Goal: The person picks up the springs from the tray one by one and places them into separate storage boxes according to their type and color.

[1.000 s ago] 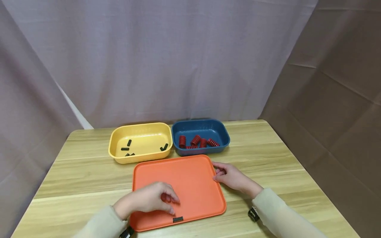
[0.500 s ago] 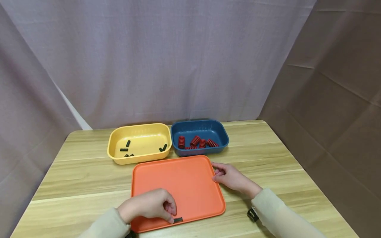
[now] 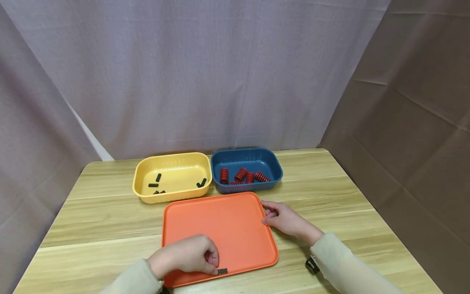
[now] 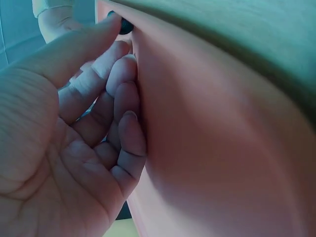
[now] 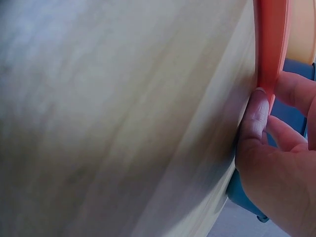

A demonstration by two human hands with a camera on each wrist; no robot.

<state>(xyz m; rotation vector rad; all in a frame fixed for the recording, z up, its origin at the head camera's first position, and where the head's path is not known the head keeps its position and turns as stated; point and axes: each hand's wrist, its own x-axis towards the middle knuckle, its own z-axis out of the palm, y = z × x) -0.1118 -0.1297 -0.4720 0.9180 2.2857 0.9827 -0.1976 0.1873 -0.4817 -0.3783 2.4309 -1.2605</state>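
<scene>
On the front rim side of the orange tray (image 3: pixel 235 232) lies a small dark coil spring (image 3: pixel 222 271). My left hand (image 3: pixel 191 254) is low over the tray, its thumb and forefinger tips at the spring's left end. In the left wrist view the thumb covers most of the dark spring (image 4: pixel 127 26), and the other fingers are curled against the tray surface. My right hand (image 3: pixel 286 220) holds the tray's right rim near its far corner. The right wrist view has the thumb and forefinger on either side of the orange rim (image 5: pixel 272 44).
Behind the tray stand a yellow bin (image 3: pixel 176 197) with several small black springs and a blue bin (image 3: pixel 253 187) with several thicker red springs (image 3: pixel 224 175). Wooden table (image 3: pixel 330 204) surrounds the tray. Grey curtain (image 3: pixel 235 73) closes off the back.
My left hand has come down from above the tray to the dark spring, its fingers closing in. The spring has shifted slightly right. The right hand stays on the rim.
</scene>
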